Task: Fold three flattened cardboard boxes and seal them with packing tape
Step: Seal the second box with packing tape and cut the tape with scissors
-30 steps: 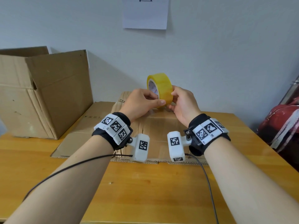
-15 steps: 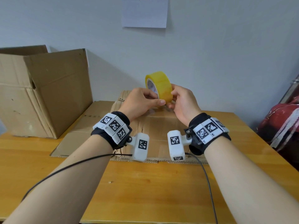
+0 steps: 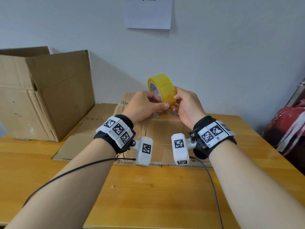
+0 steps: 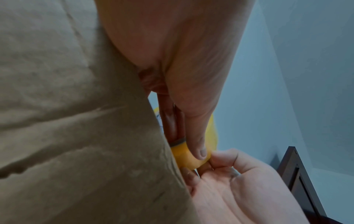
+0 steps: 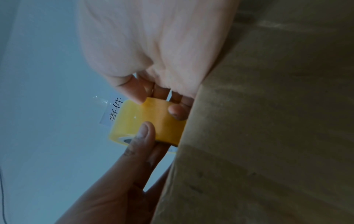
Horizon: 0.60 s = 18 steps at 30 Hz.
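Fingers (image 3: pixel 149 98) of the left hand (image 3: pixel 142 108) curl round one roll of yellow packing tape (image 3: pixel 162 87). The left thumb (image 4: pixel 197 142) lies flat along the yellow outside of the roll, and the other fingers go to the side with the hole. The right hand (image 3: pixel 185 104) holds the same roll from the other side. Its thumb (image 5: pixel 134 91) and one fingertip (image 5: pixel 177 111) press on the yellow band, so these fingers are bent and pinching too. Both hands hold the roll up in the air, above the flat cardboard (image 3: pixel 165 129), not touching it. The roll stands on its edge, and its white inside ring faces left.

There is one roll of tape. There are two hands, and both are on it. Each wrist wears one black band with white blocks that have black square marks: a left wrist band (image 3: pixel 118 129) and a right wrist band (image 3: pixel 212 134). A thin black wire (image 3: pixel 66 172) runs from the left one, and another wire (image 3: pixel 212 184) runs from the right one.

Both arms reach forward from the bottom of the head view, and the hands meet in the middle. The backs of the hands face up and out.

Under the hands, flat cardboard lies on the wooden table (image 3: pixel 148 195). It looks like more than one sheet, but the count cannot be told. One big open box (image 3: pixel 49 96) stands on the left of the table by the wall (image 3: pixel 231 55). One white paper (image 3: pixel 148 14) hangs on the wall. Something red (image 3: pixel 288 126) is at the right edge.
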{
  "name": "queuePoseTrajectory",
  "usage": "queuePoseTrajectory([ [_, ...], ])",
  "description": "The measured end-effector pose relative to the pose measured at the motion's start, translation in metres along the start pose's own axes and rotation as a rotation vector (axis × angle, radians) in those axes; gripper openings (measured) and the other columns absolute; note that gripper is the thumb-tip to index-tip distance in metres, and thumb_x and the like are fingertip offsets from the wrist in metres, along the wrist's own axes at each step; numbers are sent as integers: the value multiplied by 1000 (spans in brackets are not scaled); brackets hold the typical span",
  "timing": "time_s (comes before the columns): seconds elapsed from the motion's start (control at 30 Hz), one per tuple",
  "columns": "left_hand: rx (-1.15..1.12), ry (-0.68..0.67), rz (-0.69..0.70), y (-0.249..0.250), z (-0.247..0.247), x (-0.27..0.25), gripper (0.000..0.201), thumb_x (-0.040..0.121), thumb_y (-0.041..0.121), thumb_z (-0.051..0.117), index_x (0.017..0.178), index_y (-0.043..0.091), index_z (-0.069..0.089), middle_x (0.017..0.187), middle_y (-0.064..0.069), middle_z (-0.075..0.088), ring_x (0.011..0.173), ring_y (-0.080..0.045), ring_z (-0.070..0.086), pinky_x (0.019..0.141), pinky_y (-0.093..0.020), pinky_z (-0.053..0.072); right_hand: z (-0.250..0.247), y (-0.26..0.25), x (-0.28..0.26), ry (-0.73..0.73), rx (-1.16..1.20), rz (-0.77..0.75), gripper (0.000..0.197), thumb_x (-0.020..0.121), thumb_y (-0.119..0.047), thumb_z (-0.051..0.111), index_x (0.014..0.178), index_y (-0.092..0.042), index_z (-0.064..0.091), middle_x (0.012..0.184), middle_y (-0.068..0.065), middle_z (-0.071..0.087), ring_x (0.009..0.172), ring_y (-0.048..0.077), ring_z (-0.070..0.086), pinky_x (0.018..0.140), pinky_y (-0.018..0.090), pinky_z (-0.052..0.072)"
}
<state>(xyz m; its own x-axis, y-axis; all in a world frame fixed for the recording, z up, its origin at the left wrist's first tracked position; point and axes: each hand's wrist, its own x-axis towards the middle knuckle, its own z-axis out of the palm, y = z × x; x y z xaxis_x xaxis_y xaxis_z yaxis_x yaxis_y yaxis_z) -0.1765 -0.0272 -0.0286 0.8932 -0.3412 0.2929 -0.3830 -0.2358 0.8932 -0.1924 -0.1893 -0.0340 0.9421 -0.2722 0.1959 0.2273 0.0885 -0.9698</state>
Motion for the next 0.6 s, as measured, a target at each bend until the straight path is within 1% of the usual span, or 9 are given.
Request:
queuePoseTrajectory([
  [0.07,25,15,7,0,-1,0,24,75,32,88,83,13,75,77,-1,75,60,-3,65,53,-11,48,-1,1,-2,-21,-98,-36,55,59,-2,46,102,-16,78,81,13,60,67,23,45,52,28,39],
  [0.1,34,19,11,0,-1,0,24,74,34,88,82,15,75,76,0,75,61,-3,65,53,-12,48,-2,2,-2,-29,-114,-44,60,59,-1,46,108,-16,77,83,12,63,68,23,46,53,28,40],
  [0.17,24,19,11,-1,0,1,24,75,34,87,83,14,76,79,-2,76,64,-7,66,55,-13,49,-2,2,-1,-35,-39,-16,52,64,-7,48,108,-13,76,89,13,65,72,23,49,53,28,39],
  [0.23,12,22,7,0,0,1,24,76,32,87,85,13,76,81,-4,76,62,-7,65,54,-13,48,-1,0,0,-1,66,31,37,78,-18,52,107,-11,75,96,14,68,78,23,54,53,28,39],
  [0.3,10,18,6,-1,-1,1,24,77,32,86,86,13,76,83,-5,76,64,-10,67,56,-16,52,0,-1,0,16,81,42,29,92,-24,52,105,-11,74,96,14,69,78,23,55,53,28,39],
  [0.37,-10,10,3,0,-1,1,24,78,31,86,87,11,76,85,-8,76,67,-15,70,61,-20,55,0,-1,-1,-8,55,22,28,98,-24,49,105,-10,73,95,13,67,77,23,54,52,27,39],
  [0.43,-30,13,-7,0,0,1,24,79,29,85,88,9,75,85,-9,76,66,-17,70,63,-22,57,1,0,-1,-26,42,-12,30,100,-21,48,113,-6,70,95,13,67,76,23,54,52,26,39],
  [0.5,-48,13,-15,0,-1,1,23,80,28,84,87,9,74,81,-7,76,64,-17,69,65,-26,58,1,-1,-2,-32,51,-35,32,102,-17,47,124,-2,66,100,14,68,80,24,55,52,25,40],
  [0.6,-68,-1,-21,-1,-2,1,18,81,26,83,83,12,72,77,-4,74,65,-18,69,67,-28,59,2,-2,-7,-54,21,-94,32,105,-9,44,130,0,62,105,12,69,82,22,59,53,24,43],
])
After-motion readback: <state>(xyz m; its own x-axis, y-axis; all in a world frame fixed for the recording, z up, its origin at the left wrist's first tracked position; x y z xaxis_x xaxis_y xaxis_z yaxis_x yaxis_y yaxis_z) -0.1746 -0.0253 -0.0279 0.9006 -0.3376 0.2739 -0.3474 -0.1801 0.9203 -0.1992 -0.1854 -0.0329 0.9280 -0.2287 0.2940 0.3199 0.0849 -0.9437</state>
